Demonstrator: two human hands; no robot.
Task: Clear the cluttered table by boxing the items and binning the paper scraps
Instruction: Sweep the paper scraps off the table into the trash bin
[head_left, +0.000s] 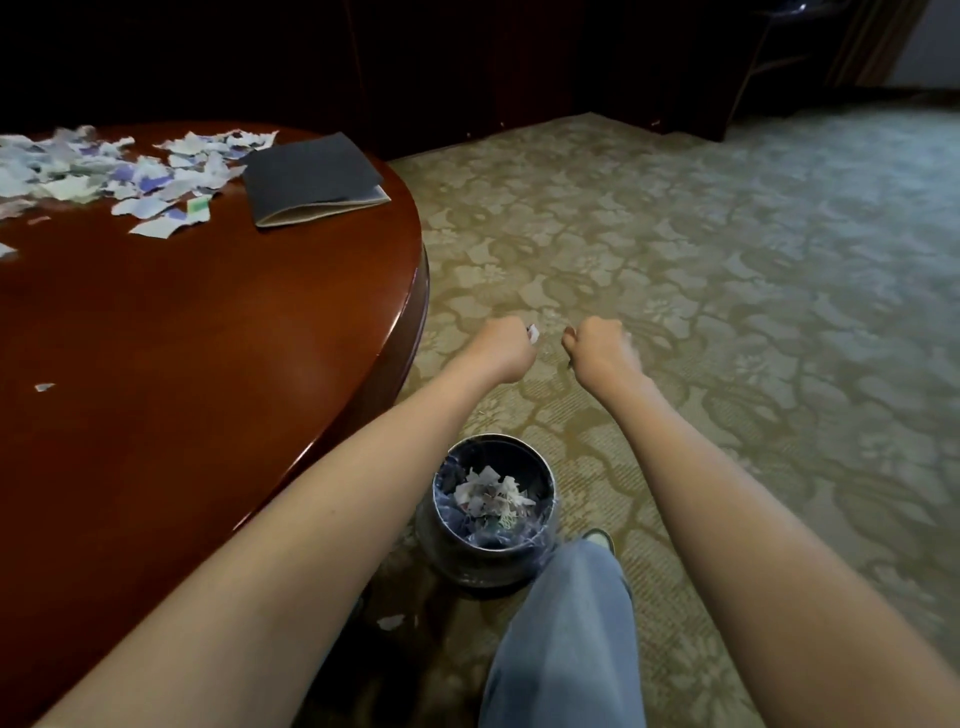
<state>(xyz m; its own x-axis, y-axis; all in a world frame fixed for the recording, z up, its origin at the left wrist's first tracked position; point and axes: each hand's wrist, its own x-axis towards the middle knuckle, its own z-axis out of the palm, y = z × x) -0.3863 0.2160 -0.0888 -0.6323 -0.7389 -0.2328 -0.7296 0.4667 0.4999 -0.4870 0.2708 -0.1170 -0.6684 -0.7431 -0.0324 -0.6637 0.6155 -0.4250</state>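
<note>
The left hand (501, 353) pinched a flimsy, weightless scrap (532, 332); the right hand (597, 349) was curled, contents unclear. Bunching probably suits them.

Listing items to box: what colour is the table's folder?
The folder is dark grey, seen in head view.

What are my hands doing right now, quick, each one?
Left hand: closed, pinching a paper scrap.
Right hand: closed fist, whether it holds anything cannot be told.

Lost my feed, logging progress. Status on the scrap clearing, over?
Left hand pinches a paper scrap; right hand fisted, contents hidden. Bin part-filled; scrap pile on table. Nothing between hands and bin.
</note>
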